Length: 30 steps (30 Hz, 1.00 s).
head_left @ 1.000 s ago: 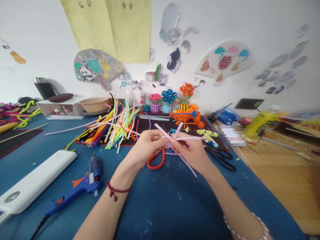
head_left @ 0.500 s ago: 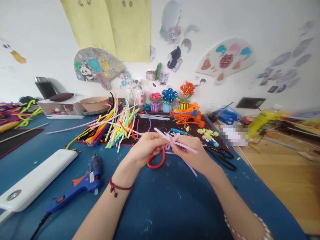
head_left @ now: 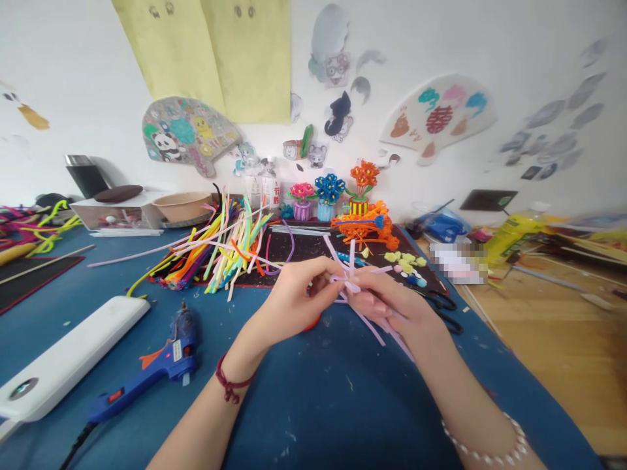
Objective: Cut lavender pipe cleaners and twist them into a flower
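Note:
Between my hands are light purple pipe cleaners (head_left: 352,258), crossed and looped at the middle, with straight ends sticking out several ways. My left hand (head_left: 306,294) pinches the looped part from the left, its fingertips closed. My right hand (head_left: 392,303) grips the same bundle from the right, and some stems run down under its palm. More light purple stems (head_left: 369,329) lie on the table just below the hands. A red scissor handle (head_left: 312,322) shows only as a sliver under my left hand. Black-handled scissors (head_left: 448,313) are partly hidden behind my right hand.
A blue glue gun (head_left: 161,365) and a white power bank (head_left: 78,356) lie on the left. A heap of colourful pipe cleaners (head_left: 235,245) is behind my left hand. Small pipe-cleaner flower pots (head_left: 327,210), orange pipe-cleaner pieces (head_left: 365,225) and pompoms (head_left: 409,260) sit further back.
The purple bundle has been turned between my fingers, its ends now pointing upward and right. My left hand has shifted right, covering most of the red handle; the view has moved slightly.

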Each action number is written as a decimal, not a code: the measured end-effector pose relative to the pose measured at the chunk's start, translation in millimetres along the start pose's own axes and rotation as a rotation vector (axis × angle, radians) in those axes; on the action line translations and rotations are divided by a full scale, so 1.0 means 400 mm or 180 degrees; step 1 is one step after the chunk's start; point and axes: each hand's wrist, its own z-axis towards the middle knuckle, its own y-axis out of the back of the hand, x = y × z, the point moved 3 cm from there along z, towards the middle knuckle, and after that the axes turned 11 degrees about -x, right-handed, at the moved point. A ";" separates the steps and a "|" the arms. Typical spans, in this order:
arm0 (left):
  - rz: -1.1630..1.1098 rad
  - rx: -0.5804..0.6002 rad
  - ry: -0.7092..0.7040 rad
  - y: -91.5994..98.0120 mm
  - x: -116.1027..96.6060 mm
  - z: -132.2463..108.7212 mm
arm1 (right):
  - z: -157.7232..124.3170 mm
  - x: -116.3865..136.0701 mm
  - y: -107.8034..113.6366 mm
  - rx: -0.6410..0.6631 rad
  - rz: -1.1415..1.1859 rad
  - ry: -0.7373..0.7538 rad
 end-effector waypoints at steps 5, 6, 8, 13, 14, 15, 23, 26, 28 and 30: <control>0.0887 0.0079 -0.1120 -0.022 -0.019 -0.016 | 0.008 -0.002 0.031 0.0073 0.0064 -0.0165; 0.0988 0.0143 -0.1257 -0.027 -0.018 -0.018 | 0.008 0.000 0.035 0.0071 -0.0033 -0.0092; 0.1064 0.0091 -0.1324 -0.030 -0.010 -0.017 | 0.007 0.008 0.038 -0.0010 -0.0302 0.0184; 0.0584 -0.0651 -0.0305 -0.011 0.024 0.007 | -0.002 0.037 0.033 -0.0561 -0.1400 0.1511; 0.0405 -0.0735 0.0027 -0.008 0.033 0.012 | -0.006 0.042 0.032 -0.0774 -0.1719 0.1866; 0.0224 -0.0782 0.0349 -0.006 0.041 0.015 | -0.010 0.046 0.031 -0.1003 -0.2062 0.2239; -0.1486 -0.0644 0.2030 -0.029 0.073 0.011 | -0.027 0.024 -0.011 -0.1008 -0.3896 0.4075; -0.1822 -0.0540 0.2375 -0.033 0.081 0.005 | -0.021 0.009 -0.022 -0.0960 -0.4494 0.4569; -0.1976 -0.0323 0.2496 -0.036 0.087 0.003 | -0.017 0.002 -0.022 -0.0912 -0.4721 0.4778; -0.2104 -0.0112 0.2533 -0.038 0.091 0.002 | -0.015 -0.001 -0.019 -0.0872 -0.4809 0.4864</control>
